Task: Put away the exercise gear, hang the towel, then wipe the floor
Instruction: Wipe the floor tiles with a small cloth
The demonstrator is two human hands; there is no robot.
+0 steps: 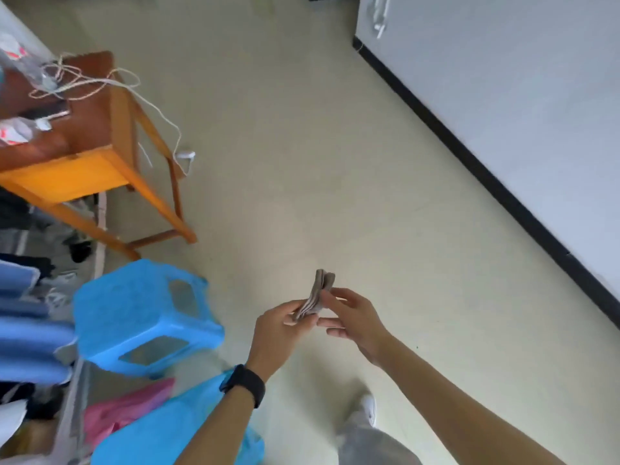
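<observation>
Folded grey-brown cloth, layered edges visible, lower centre of frame over pale floor. Long axis near vertical, top leaning slightly right. Lower end pinched by left hand; right hand spread-fingered, touching its side.

A wooden table with orange-brown legs is seen at ten o'clock. Pale cords are tangled on its top, and a dark flat device is laid beside them. One cord is trailed over the edge, ending in a white plug. A blue plastic stool is tipped at eight o'clock, with a second blue stool and a pink item at seven o'clock. A white wall edged by black skirting is found at two o'clock.
</observation>
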